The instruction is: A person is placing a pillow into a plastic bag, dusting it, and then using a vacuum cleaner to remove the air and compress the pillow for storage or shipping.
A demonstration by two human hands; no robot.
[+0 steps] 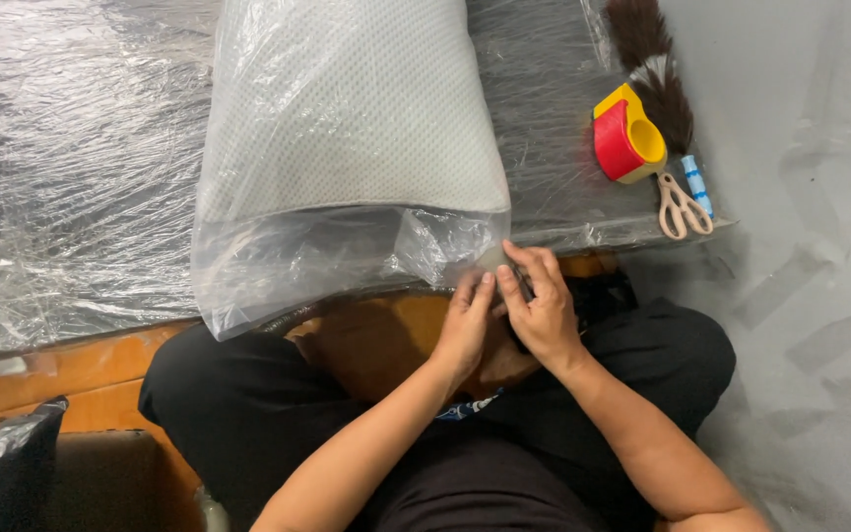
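- Grey mesh pillow (347,108) sits inside a clear plastic bag (288,266), lying on a film-covered table (61,197); the bag's open end hangs over the near table edge, toward the person's lap.
- Left hand (465,325) & right hand (544,310) meet at the bag's near-right corner, abt 5 o'clock from the pillow's centre.
- Both hands narrow: fingertips pinched on the loose film edge. Whether anything else (tape end?) is between them, can't tell.
- Step in hand, as I judge it: gathering/closing the bag mouth at that corner.
- To do it well: keep both pinches close together, pull film taut w/o tearing, flatten wrinkles before folding.
- Slack film at 7 o'clock of the pillow looks bunched; prob. needs smoothing so the fold runs even across.
- Red/yellow tape dispenser (627,138) & scissors (682,202) lie at 2–3 o'clock, near the table's right edge, apart from the hands; a dark feather duster (657,69) just behind them.
- Risk: thin film slips from fingers or pillow slides off edge; keep its wt on the table.
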